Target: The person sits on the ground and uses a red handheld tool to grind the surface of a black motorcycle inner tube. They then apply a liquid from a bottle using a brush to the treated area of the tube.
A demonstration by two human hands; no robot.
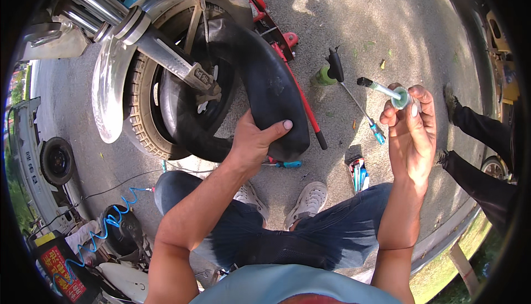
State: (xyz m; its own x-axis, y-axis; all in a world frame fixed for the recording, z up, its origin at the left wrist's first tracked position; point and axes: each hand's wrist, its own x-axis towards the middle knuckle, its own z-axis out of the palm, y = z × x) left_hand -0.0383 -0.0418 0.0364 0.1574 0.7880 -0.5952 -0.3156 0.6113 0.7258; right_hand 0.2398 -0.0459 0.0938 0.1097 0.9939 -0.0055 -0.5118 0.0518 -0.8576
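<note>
A black rubber inner tube (276, 91) is partly pulled out of the tyre (145, 99) of a wheel still in its fork. My left hand (251, 143) grips the tube's near end, thumb on top and fingers hidden beneath. Out to the right, my raised right hand (412, 121) pinches a small jar (400, 99) with a round greenish top. A pale stick with a black end (379, 87) slants out of it, up and to the left. A thin dark rod (206, 16) stands upright at the tyre's far side.
A red floor jack (285, 38) with a long handle lies beyond the tube. Right of it are a green bottle (323, 77), a blue-handled tool (378, 132) and an open box of tubes (359, 174). A coiled blue hose (113, 218) runs at left. Another person's legs (475, 179) are at right.
</note>
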